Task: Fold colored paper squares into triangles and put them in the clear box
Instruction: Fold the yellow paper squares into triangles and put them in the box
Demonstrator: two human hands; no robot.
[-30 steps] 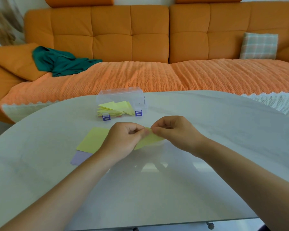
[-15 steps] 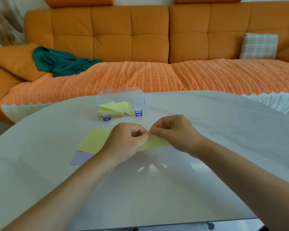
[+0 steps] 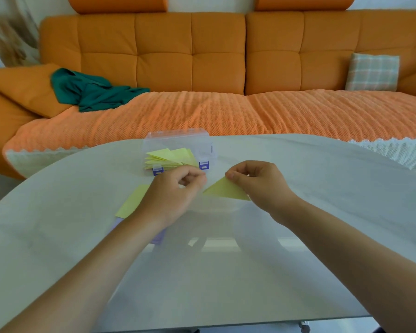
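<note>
Fingers [image 3: 234,175] of the right hand [image 3: 259,186]: thumb and forefinger pinch the top corner of a yellow triangle [image 3: 226,191], which hangs just above the counter [image 3: 226,272], its long edge low and its left tip toward the other hand.

Fingers [image 3: 197,177] of the left hand [image 3: 173,195]: curled in, thumb against forefinger, holding no paper that shows. The triangle's tip lies just beside them; whether it touches cannot be told.

Step in hand, as judged: the fold looks made, and the piece is due for the box [image 3: 178,140].
- Check that the two layers lie edge to edge; if they gape, press the crease flat on the counter first.
- Carry the piece by one corner with a light pinch, so the paper does not buckle.
- Lay it flat on the pile, not on edge, so it sits with the others.
- Steady the box with the free hand if it slides.

Box: clear plastic, two purple latches [image 3: 203,164] at the front, standing beyond both hands near the counter's far edge. Contents: a loose pile of yellow triangles [image 3: 168,157], fanned and uneven. How the lid stands cannot be told.

Stock on the counter: one yellow square [image 3: 132,203], unfolded, partly under the left hand; a purple sheet [image 3: 157,237] under it.

Beyond: orange sofa [image 3: 202,56], green cloth [image 3: 91,92], plaid cushion [image 3: 372,72].
</note>
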